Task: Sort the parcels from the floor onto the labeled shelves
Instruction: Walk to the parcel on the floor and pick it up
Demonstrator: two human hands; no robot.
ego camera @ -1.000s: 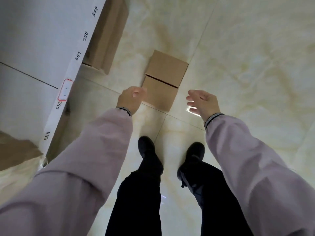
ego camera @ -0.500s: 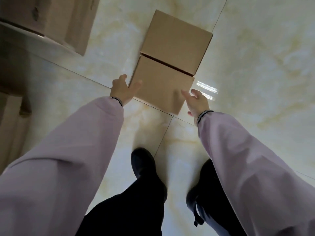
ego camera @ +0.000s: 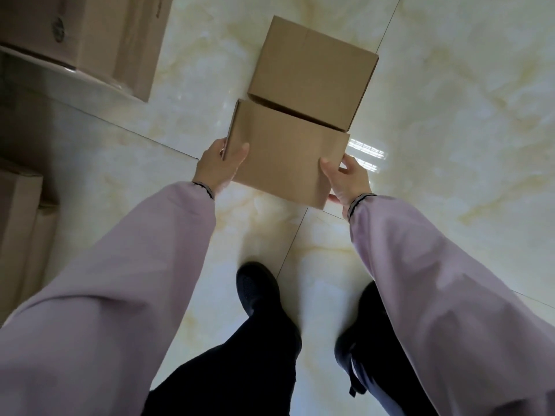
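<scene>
Now your left hand (ego camera: pixel 220 166) and right hand (ego camera: pixel 350 180), open before, clamp the near plain brown cardboard box (ego camera: pixel 285 157); a second matching box (ego camera: pixel 312 73) sits touching beyond your fingers.

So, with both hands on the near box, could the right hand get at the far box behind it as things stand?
Probably yes, but not freely. The right hand is gripping the near box, so it must let go first. The far box sits just behind it on the floor, with nothing in between.

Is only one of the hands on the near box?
No, the left hand and right hand grip opposite sides of the near box.
</scene>
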